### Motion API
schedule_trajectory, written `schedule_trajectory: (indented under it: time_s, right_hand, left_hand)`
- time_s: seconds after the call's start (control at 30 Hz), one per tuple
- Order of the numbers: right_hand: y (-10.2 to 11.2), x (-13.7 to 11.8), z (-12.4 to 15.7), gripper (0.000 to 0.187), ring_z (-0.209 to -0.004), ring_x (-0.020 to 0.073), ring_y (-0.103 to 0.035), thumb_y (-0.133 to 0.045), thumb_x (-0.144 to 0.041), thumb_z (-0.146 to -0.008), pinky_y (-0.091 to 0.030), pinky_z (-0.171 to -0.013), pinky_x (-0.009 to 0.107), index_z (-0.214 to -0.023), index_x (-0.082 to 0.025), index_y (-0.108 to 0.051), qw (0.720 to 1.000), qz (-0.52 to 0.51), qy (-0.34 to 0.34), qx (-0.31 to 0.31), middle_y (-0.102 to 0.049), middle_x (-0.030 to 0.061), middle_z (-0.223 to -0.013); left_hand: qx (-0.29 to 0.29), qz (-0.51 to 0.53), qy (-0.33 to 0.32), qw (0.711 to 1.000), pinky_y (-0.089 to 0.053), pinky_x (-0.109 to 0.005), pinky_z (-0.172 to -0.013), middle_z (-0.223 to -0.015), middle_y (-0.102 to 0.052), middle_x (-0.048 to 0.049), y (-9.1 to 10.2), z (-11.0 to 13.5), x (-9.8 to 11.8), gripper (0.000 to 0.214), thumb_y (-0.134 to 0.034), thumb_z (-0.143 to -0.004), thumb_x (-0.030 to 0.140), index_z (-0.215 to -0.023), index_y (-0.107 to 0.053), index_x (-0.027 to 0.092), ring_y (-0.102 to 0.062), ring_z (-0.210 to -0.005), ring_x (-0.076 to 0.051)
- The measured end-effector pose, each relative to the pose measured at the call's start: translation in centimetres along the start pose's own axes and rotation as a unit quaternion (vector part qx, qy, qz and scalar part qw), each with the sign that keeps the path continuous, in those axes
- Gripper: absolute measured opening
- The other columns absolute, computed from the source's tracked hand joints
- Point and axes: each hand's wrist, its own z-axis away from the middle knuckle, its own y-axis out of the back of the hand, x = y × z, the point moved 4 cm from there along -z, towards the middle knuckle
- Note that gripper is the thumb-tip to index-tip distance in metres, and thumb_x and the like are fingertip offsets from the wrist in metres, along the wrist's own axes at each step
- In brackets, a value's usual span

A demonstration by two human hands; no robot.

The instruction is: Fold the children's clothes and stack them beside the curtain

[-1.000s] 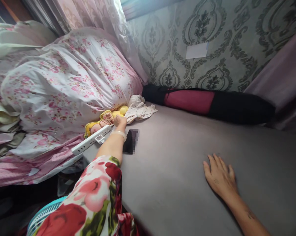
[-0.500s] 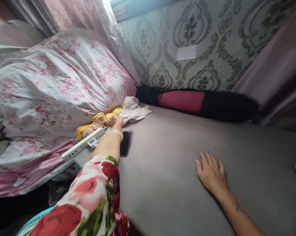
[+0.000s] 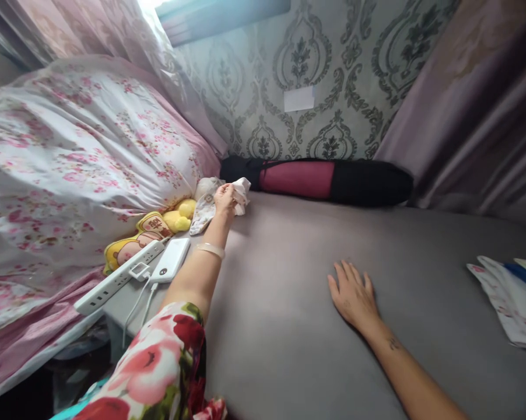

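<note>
At the far left of the grey surface, my left hand is closed on a white printed cloth. Part of the cloth sticks up past my fingers, and the rest hangs against a pale bundle beside the floral bedding. A yellow plush toy lies just left of the cloth. My right hand rests palm down on the grey surface with its fingers spread and nothing in it.
A white power strip and a white power bank with cables lie left of my forearm. Along the wall lies a long black and red bag. Folded cloths sit at the right edge. Floral bedding rises at left.
My left hand has moved from the yellow toy to the white cloth, gripped it and raised part of it. The view has turned right, showing the folded cloths. My right hand still lies flat.
</note>
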Motion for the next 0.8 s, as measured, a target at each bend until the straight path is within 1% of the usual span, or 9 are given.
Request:
schedule_trajectory:
  time_s: [0.07, 0.1, 0.2, 0.3, 0.4, 0.47, 0.53, 0.7, 0.8]
  right_hand:
    - [0.0, 0.0, 0.0, 0.054, -0.137, 0.03, -0.037, -0.025, -0.037, -0.097, -0.02, -0.113, 0.053, -0.138, -0.01, -0.049, 1.0, -0.006, 0.003, 0.005, -0.044, 0.0163, -0.147]
    - [-0.1, 0.1, 0.0, 0.054, -0.137, 0.0299, -0.037, -0.026, -0.038, -0.097, -0.02, -0.113, 0.053, -0.138, -0.01, -0.049, 1.0, -0.009, 0.004, 0.008, -0.044, 0.0162, -0.147]
    - [-0.2, 0.2, 0.1, 0.052, -0.137, 0.0301, -0.037, -0.029, -0.038, -0.097, -0.019, -0.113, 0.054, -0.136, -0.012, -0.05, 0.999, -0.03, 0.002, 0.012, -0.045, 0.0158, -0.146]
    - [0.0, 0.5, 0.1, 0.048, -0.136, 0.0291, -0.039, -0.032, -0.035, -0.096, -0.02, -0.113, 0.054, -0.133, -0.014, -0.053, 0.997, -0.079, -0.002, 0.022, -0.049, 0.0144, -0.143]
    - [0.6, 0.8, -0.1, 0.044, -0.128, 0.0271, -0.049, -0.034, -0.032, -0.095, -0.028, -0.111, 0.052, -0.128, -0.014, -0.057, 0.984, -0.168, -0.013, 0.059, -0.057, 0.014, -0.135]
    - [1.2, 1.1, -0.3, 0.042, -0.119, 0.0255, -0.056, -0.036, -0.033, -0.094, -0.038, -0.106, 0.047, -0.123, -0.015, -0.06, 0.965, -0.242, -0.021, 0.095, -0.063, 0.0137, -0.127]
    - [1.8, 1.3, -0.5, 0.039, -0.113, 0.0243, -0.06, -0.038, -0.033, -0.093, -0.044, -0.101, 0.042, -0.119, -0.016, -0.062, 0.943, -0.305, -0.026, 0.132, -0.066, 0.0133, -0.12]
    - [2.8, 2.0, -0.7, 0.037, -0.111, 0.0238, -0.06, -0.044, -0.035, -0.09, -0.046, -0.099, 0.041, -0.119, -0.018, -0.06, 0.895, -0.388, -0.071, 0.207, -0.066, 0.0124, -0.12]
    - [2.9, 2.3, -0.7, 0.034, -0.103, 0.023, -0.063, -0.05, -0.035, -0.086, -0.048, -0.093, 0.038, -0.113, -0.019, -0.062, 0.864, -0.445, -0.1, 0.215, -0.069, 0.0105, -0.112]
  left_hand:
    - [-0.046, 0.088, 0.034, 0.995, -0.05, -0.024, -0.061, -0.072, -0.056, 0.0036, -2.2, 2.1, -0.3, 0.02, -0.065, -0.081, 0.032, -0.091, -0.054, 0.018, -0.057, -0.061, -0.009]
    - [-0.064, 0.11, 0.048, 0.991, -0.05, -0.024, -0.062, -0.072, -0.056, 0.0035, -3.3, 3.2, -0.4, 0.022, -0.067, -0.08, 0.033, -0.09, -0.054, 0.018, -0.058, -0.062, -0.01]
    - [-0.123, 0.149, 0.084, 0.978, -0.051, -0.024, -0.062, -0.07, -0.057, 0.0034, -6.5, 6.9, -0.7, 0.024, -0.07, -0.079, 0.033, -0.089, -0.054, 0.018, -0.058, -0.062, -0.01]
    - [-0.19, 0.183, 0.115, 0.958, -0.05, -0.023, -0.062, -0.072, -0.058, 0.0044, -9.5, 10.8, -1.0, 0.025, -0.072, -0.077, 0.032, -0.089, -0.055, 0.019, -0.058, -0.062, -0.009]
    - [-0.243, 0.191, 0.139, 0.941, -0.05, -0.023, -0.06, -0.071, -0.057, 0.0049, -11.7, 14.8, -1.5, 0.026, -0.072, -0.076, 0.033, -0.089, -0.055, 0.018, -0.057, -0.059, -0.008]
    - [-0.276, 0.172, 0.152, 0.933, -0.05, -0.023, -0.059, -0.07, -0.057, 0.0047, -12.8, 17.2, -1.8, 0.029, -0.072, -0.077, 0.037, -0.09, -0.055, 0.018, -0.057, -0.057, -0.008]
    - [-0.306, 0.153, 0.163, 0.925, -0.05, -0.023, -0.058, -0.069, -0.057, 0.0046, -13.6, 19.6, -2.0, 0.032, -0.072, -0.076, 0.042, -0.09, -0.055, 0.018, -0.057, -0.057, -0.008]
    - [-0.387, 0.123, 0.188, 0.894, -0.048, -0.021, -0.053, -0.067, -0.056, 0.0047, -14.9, 24.4, -2.0, 0.034, -0.073, -0.075, 0.045, -0.09, -0.057, 0.019, -0.055, -0.054, -0.008]
    - [-0.433, 0.102, 0.196, 0.874, -0.048, -0.02, -0.053, -0.067, -0.058, 0.0035, -15.5, 26.4, -1.7, 0.028, -0.073, -0.076, 0.04, -0.089, -0.06, 0.018, -0.056, -0.055, -0.008]
